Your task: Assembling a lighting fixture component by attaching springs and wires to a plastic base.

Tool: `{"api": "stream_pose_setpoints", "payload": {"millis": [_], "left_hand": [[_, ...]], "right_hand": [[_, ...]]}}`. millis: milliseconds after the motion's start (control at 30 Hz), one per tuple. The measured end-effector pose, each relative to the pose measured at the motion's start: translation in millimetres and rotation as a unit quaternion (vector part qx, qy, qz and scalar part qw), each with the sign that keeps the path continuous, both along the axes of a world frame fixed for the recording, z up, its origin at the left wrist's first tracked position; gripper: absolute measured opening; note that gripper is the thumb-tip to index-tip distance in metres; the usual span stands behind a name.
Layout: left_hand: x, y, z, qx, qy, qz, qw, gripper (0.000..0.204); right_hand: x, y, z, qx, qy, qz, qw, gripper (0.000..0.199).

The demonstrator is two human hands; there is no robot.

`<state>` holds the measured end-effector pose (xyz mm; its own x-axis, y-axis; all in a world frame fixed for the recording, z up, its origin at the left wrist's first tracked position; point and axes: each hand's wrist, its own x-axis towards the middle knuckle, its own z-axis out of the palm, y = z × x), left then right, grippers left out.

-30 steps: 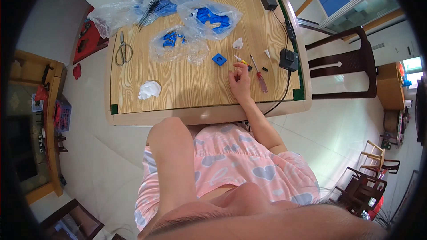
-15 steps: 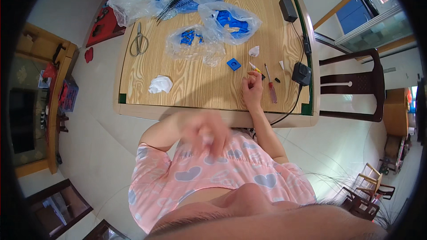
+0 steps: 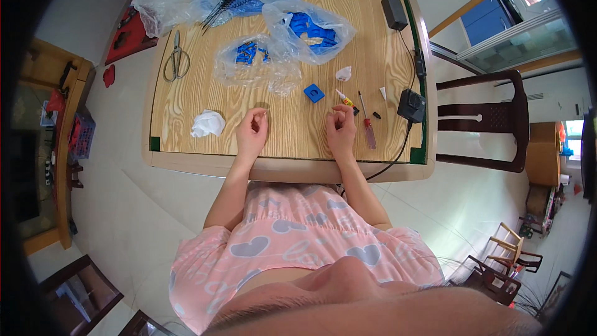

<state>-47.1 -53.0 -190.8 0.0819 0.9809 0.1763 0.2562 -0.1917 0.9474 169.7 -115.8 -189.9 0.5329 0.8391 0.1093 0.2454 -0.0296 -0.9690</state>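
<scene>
Your left hand (image 3: 252,129) and right hand (image 3: 341,126) rest loosely curled, holding nothing, just below the small blue square plastic block (image 3: 314,93) on the pale wood-grain surface (image 3: 292,130).

Table (image 3: 292,149): both hands rest on its near edge, left hand (image 3: 252,132) to the left, right hand (image 3: 341,129) to the right, apart from each other.
Crumpled tissue (image 3: 207,123): on the table, left of the left hand.
Scissors (image 3: 176,59): far left side, behind the tissue.
Plastic bags (image 3: 273,43): middle and far end of the table, with small parts inside.
Square block (image 3: 314,93): behind the hands, between them.
Glue tube (image 3: 345,98) and screwdriver (image 3: 367,126): just right of the right hand.
Adapter (image 3: 411,104): near the right edge; a second adapter (image 3: 394,11) lies farther back.
Chair (image 3: 485,118): right of the table.
</scene>
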Motion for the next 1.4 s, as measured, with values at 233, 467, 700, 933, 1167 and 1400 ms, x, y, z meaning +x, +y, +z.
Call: {"api": "stream_pose_setpoints", "payload": {"millis": [233,467,700,933,1167,1400], "left_hand": [[0,1,-1,-0.005,0.019,0.013,1.0,0.007],[1,0,0,0.012,0.021,0.009,1.0,0.008],[-3,-1,2,0.012,0.029,0.01,0.999,0.009],[-9,46,47,0.222,0.052,0.085,0.97,0.003],[-79,257,42,0.2,0.302,0.176,0.915,0.014],[-70,308,21,0.139,0.393,0.197,0.887,0.012]], "right_hand": [[-2,0,6,0.005,-0.01,0.008,1.0,0.015],[3,-1,1,0.022,0.019,0.006,1.0,0.013],[1,-2,1,0.021,0.025,0.012,0.999,0.014],[9,6,-9,0.031,0.012,0.004,0.999,0.014],[0,2,1,0.033,0.006,0.011,0.999,0.014],[-3,0,5,0.019,-0.001,0.005,1.0,0.013]]}}
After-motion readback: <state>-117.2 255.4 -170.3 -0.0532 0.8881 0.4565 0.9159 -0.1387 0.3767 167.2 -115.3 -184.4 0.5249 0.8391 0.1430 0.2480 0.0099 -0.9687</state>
